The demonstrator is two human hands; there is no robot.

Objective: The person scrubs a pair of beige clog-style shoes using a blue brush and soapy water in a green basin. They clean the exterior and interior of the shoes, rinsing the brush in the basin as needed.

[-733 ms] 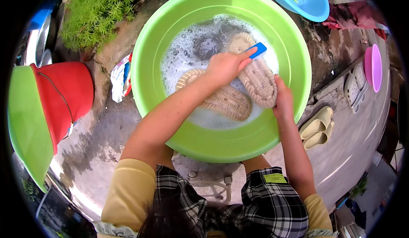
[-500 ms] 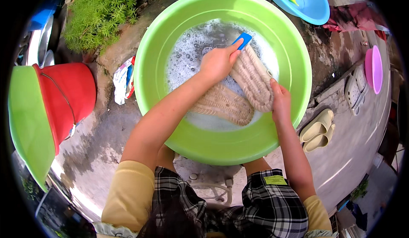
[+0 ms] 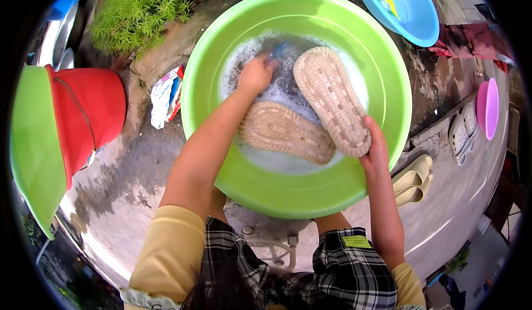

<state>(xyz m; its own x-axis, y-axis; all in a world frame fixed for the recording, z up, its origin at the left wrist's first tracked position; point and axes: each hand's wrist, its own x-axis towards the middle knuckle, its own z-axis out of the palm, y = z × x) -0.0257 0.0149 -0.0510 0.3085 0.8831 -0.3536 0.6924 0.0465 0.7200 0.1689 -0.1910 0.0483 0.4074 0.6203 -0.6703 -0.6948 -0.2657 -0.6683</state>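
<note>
Two tan shoes soles-up in the soapy water of the big green basin (image 3: 388, 60). Right hand (image 3: 374, 150) near the basin's right rim, grip closed round the heel of the tilted shoe (image 3: 331, 99). Left hand (image 3: 255, 74) toward the far side of the basin, grip curled on a blue brush (image 3: 277, 49), half hidden in foam. Other shoe (image 3: 285, 132) flat in the middle of the basin, between both arms, touching the tilted one. Left of the basin, a red bucket (image 3: 91, 110) with a green lid (image 3: 30, 143). Beyond the basin's far right, a blue bowl (image 3: 407, 8). Right of the basin, pale slippers (image 3: 413, 179) on the ground.
</note>
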